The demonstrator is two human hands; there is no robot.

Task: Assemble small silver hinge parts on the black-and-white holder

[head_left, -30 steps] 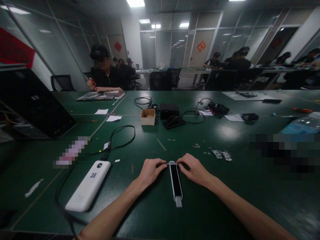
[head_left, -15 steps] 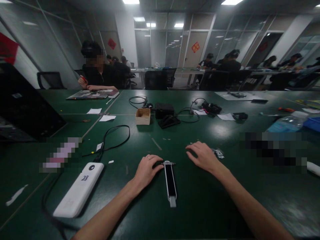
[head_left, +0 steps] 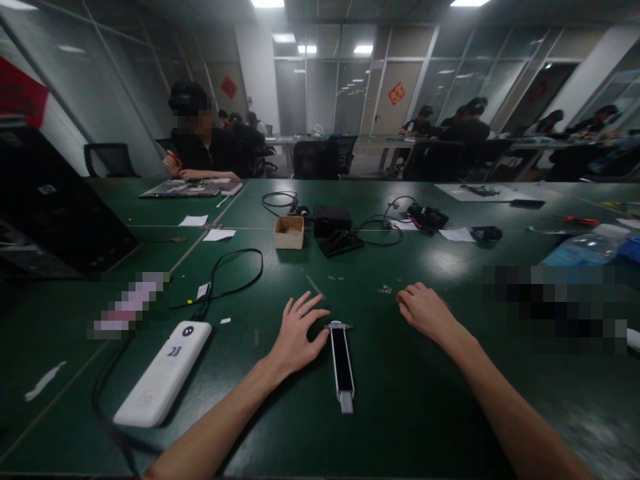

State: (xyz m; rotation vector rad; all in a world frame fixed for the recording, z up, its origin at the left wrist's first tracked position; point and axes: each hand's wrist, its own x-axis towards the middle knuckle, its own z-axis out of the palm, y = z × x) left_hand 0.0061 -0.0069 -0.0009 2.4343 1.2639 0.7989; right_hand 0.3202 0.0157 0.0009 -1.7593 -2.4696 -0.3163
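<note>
A slim black-and-silver device [head_left: 342, 363] with a crossbar at its far end lies on the green table [head_left: 400, 413]. Just left of it, my left hand [head_left: 300, 333] rests with fingers spread and holds nothing; its thumb is close to the crossbar. Farther right, my right hand [head_left: 423, 310] is on the table with fingers bent together, over the spot where small metal pieces lay; what its fingertips hold, if anything, is hidden. Several tiny rings [head_left: 385, 290] lie just left of that hand.
A white power bank [head_left: 165, 373] with cables is at left. Beyond the hands stand a small cardboard box [head_left: 289, 233] and a black box [head_left: 331, 220]. A bottle [head_left: 587, 247] lies at right. A person [head_left: 203, 147] sits across the table.
My right hand has moved right, uncovering the tiny rings and covering the metal pieces, and its fingers have closed together. My left hand's fingers have spread and lifted off the crossbar's end.
</note>
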